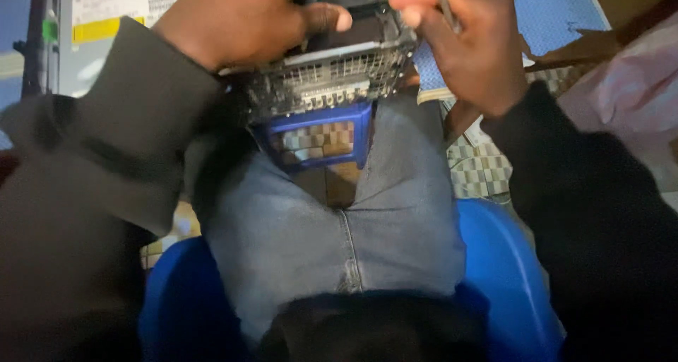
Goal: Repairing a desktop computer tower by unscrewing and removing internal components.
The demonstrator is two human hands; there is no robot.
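A dark electronic unit with a perforated metal grille [332,76] rests on a blue plastic stool [319,139] between my knees. My left hand [240,19] grips the top of the unit, thumb laid across its upper edge. My right hand [462,40] is over the unit's right end, fingers closed around a thin dark tool [445,5] that points down toward it. The tool's tip is hidden behind my fingers.
I sit on a blue plastic chair [505,263], legs in grey jeans [339,228]. The floor has small checkered tiles [484,168]. A pale cabinet with a yellow label [106,23] stands at the upper left. A blue mat [558,16] and pink cloth [628,86] lie right.
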